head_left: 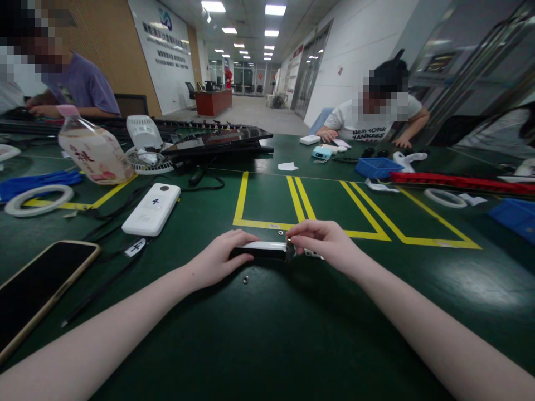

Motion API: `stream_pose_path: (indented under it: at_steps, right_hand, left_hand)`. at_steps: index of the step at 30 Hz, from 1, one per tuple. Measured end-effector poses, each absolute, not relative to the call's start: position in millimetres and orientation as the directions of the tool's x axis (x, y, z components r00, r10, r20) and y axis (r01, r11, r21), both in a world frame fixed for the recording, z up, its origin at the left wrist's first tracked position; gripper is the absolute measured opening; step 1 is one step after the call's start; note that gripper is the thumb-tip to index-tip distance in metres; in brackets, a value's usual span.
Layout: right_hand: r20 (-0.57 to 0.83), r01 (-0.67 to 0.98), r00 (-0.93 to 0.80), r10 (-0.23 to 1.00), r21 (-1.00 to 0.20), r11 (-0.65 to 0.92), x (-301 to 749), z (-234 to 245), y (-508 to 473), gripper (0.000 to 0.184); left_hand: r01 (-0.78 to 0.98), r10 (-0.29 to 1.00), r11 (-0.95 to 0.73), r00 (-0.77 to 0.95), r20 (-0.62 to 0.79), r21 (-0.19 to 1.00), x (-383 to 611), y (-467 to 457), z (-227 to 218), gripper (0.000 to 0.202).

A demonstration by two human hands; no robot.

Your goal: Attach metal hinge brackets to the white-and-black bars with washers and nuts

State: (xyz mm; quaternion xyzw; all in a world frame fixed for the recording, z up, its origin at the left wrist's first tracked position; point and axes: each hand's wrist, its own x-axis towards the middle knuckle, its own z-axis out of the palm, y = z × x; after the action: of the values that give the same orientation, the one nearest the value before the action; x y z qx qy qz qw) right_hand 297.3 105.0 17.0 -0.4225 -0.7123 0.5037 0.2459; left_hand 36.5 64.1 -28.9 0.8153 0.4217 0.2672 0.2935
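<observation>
My left hand (225,253) is closed round the left end of a short black bar with a shiny, light-reflecting top (267,249), held low over the green table. At the bar's right end, the thumb and forefinger of my right hand (321,242) pinch a small metallic piece too small to name. A small metal nut (246,280) lies on the table in front of the bar. A small ring-like metal part (281,233) rests just behind it. Partly hidden under my right hand is a small whitish piece (313,254).
On the left are a phone (42,289), a white power bank (152,210), a drink bottle (94,147) and black cables. Yellow tape (273,225) marks rectangles on the table (267,340). Blue trays (378,168) stand at the right. People sit across the table and at far left.
</observation>
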Motion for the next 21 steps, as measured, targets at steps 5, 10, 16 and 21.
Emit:
stream_pose_path:
  at_steps: [5,10,16,21]
  right_hand:
    - [-0.074,0.293,-0.496,0.865,-0.952,0.086,296,15,105,0.026]
    - [-0.001,0.302,-0.461,0.887,-0.941,0.155,298,13,106,0.025]
    - [0.020,0.355,-0.421,0.907,-0.916,0.185,309,12,118,0.031]
    - [0.078,0.572,-0.531,0.844,-0.702,0.425,320,11,125,0.023]
  left_hand:
    - [0.535,0.848,-0.470,0.494,0.192,0.702,36,65,-29,0.032]
    - [0.529,0.848,-0.466,0.497,0.186,0.709,36,65,-30,0.032]
    - [0.535,0.855,-0.456,0.486,0.183,0.711,36,65,-31,0.032]
    - [0.538,0.865,-0.443,0.466,0.185,0.717,38,64,-29,0.030]
